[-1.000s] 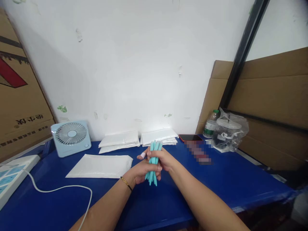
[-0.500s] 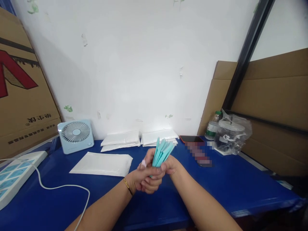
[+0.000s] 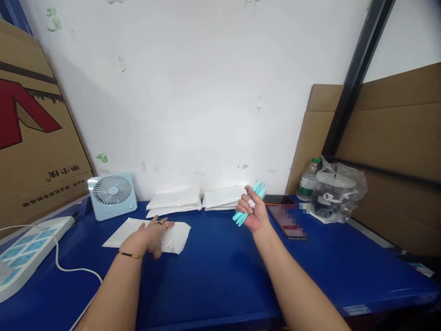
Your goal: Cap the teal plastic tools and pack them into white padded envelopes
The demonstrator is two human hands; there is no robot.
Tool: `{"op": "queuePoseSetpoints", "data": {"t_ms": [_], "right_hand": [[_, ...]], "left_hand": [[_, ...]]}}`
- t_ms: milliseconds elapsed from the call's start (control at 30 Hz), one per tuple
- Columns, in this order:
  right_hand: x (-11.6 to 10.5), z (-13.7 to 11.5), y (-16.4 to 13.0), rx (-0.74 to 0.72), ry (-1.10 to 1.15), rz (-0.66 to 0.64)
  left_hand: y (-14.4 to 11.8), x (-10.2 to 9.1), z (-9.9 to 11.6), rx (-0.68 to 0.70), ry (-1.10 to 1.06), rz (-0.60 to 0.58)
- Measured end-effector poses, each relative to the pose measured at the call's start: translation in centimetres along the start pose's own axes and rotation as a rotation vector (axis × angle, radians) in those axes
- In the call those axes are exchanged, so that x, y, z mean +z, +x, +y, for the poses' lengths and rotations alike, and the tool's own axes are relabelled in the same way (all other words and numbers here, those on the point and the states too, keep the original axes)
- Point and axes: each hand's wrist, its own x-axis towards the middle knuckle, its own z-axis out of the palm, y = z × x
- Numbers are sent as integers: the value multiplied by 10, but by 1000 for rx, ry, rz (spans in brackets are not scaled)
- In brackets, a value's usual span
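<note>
My left hand [image 3: 149, 236], a gold band on its wrist, lies with fingers spread over a flat white plastic packet [image 3: 119, 232] on the blue table. The hand covers the packet's middle. My right hand [image 3: 253, 209] is raised over the table, its fingers wrapped round a bundle of thin teal strips [image 3: 259, 188]. The strips poke out above and below the fist; their exact kind is hard to make out. A small pinkish patch shows on one of this hand's fingers. Behind it sits a stack of white packets [image 3: 220, 197], with another white stack [image 3: 174, 198] to the left.
A light blue fan [image 3: 113, 196] stands back left, near a white power strip [image 3: 34, 257] with a cable. Two phones lie at right, one a lit phone [image 3: 285, 223]. Beyond are a green-capped bottle [image 3: 308, 181] and a bagged clear container [image 3: 334, 193]. Cardboard [image 3: 392, 133] flanks the table.
My hands were together round the teal strips. The left has let go and moved left onto the white packet; the right has carried the bundle up and right, tilting it.
</note>
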Motion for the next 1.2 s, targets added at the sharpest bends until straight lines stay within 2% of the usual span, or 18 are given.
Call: {"op": "queuePoseSetpoints", "data": {"t_ms": [100, 200, 333, 433, 533, 667, 833, 933, 1033, 1100, 1200], "right_hand": [[-6, -2, 1, 14, -28, 43], [-4, -2, 0, -2, -124, 72], [5, 9, -5, 47, -471, 47], [11, 28, -10, 148, -793, -1], [11, 44, -11, 166, -940, 52], [5, 45, -8, 184, -812, 152], [1, 31, -4, 259, -654, 211], [2, 22, -1, 80, -571, 291], [1, 10, 3, -139, -306, 330], [0, 4, 6, -167, -154, 346], [0, 8, 7, -140, -100, 372]], "left_hand": [[2, 2, 1, -26, -40, 20], [-1, -8, 12, 48, -81, 193], [-12, -26, 35, 172, -99, 496], [-16, -32, 56, 266, -97, 543], [-16, -31, 71, 338, -108, 627], [-11, -23, 78, 366, -14, 764], [1, -11, 74, 222, 64, 772], [5, -8, 70, 170, 44, 692], [7, -5, 69, 192, 15, 642], [7, -4, 73, 220, -18, 636], [7, -3, 84, 269, -72, 616]]}}
